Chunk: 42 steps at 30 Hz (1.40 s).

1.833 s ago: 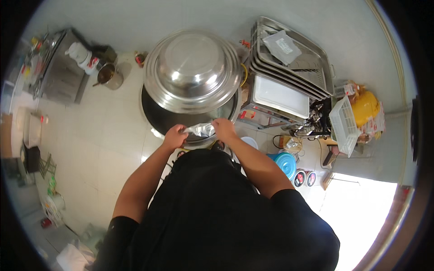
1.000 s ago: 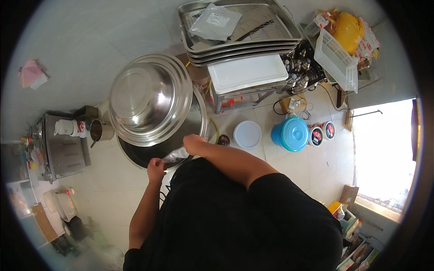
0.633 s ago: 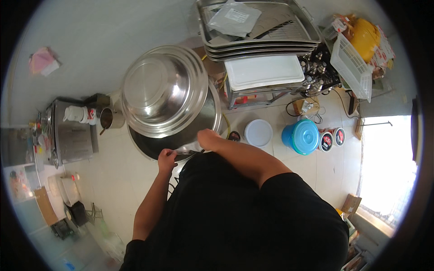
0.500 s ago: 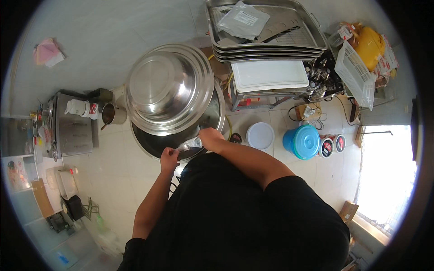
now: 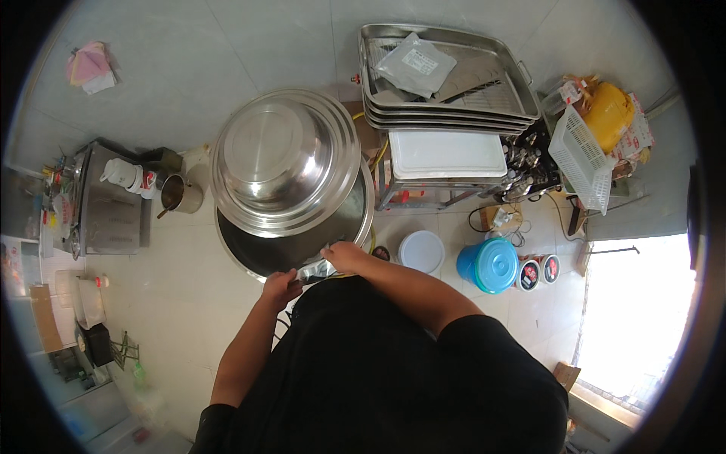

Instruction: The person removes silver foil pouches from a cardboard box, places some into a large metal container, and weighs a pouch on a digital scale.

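Observation:
A large round steel pot (image 5: 243, 248) stands in front of me, its dark inside partly visible. Upside-down steel basins (image 5: 265, 151) cover its far part. At the pot's near rim, my left hand (image 5: 281, 289) is closed, fingers pinched on the left end of a shiny plastic bag (image 5: 313, 270). My right hand (image 5: 344, 258) pinches the other end, a little farther forward and over the pot. Between the hands the bag looks stretched and partly see-through; what it holds, if anything, I cannot make out.
Stacked metal trays (image 5: 446, 113) sit above a white lid (image 5: 448, 153) on a metal stand, right of the pot. Beyond are a white basket (image 5: 581, 155), a blue bucket (image 5: 493, 266) and a white-lidded tub (image 5: 421, 252). A small metal pot (image 5: 182, 194) stands left.
The view has shifted, so the room's things sit lower in it. Both hands keep hold of the bag and are now nearer the pot's near rim; the bag shows less between them.

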Tool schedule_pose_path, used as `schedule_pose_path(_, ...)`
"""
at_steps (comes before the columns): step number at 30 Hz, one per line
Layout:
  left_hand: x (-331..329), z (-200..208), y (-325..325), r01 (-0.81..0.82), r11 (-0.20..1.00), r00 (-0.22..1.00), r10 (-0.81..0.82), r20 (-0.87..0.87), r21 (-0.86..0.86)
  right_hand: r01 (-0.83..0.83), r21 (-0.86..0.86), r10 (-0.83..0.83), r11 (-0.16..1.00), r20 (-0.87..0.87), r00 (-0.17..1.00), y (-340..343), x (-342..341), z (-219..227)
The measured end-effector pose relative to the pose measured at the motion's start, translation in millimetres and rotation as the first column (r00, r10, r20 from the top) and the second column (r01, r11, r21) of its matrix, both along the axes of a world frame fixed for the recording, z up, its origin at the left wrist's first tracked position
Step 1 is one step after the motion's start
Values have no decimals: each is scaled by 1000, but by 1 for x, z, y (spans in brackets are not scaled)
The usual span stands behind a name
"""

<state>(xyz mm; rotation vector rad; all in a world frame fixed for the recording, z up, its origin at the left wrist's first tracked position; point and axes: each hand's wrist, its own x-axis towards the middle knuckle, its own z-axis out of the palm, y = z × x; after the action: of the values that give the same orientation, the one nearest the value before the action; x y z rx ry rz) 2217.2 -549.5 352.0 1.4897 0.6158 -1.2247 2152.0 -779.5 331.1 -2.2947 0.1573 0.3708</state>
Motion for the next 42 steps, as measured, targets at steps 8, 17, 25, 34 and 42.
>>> schedule_pose_path(8, -12, -5, -3, -185, 981, 975, 175, -137, -64, 576, 397, -195, 715, -677, 709, -17, -7, 2)
schedule_pose_path(17, -22, -11, 15, -143, 966, 989, 146, -3, -213, 741, 489, -448, 460, -593, 669, -12, -32, 2)
schedule_pose_path(25, -29, -20, 35, -176, 923, 976, 209, 65, -341, 721, 384, -532, 576, -494, 688, 24, -45, 40)
schedule_pose_path(34, -24, 24, 32, -64, 995, 997, 66, 31, -77, 513, 403, -279, 758, -510, 813, 9, -49, 47)
schedule_pose_path(42, -35, -34, 14, -68, 966, 985, 25, -168, -250, 363, 559, -71, 746, -475, 877, -12, -99, 71)
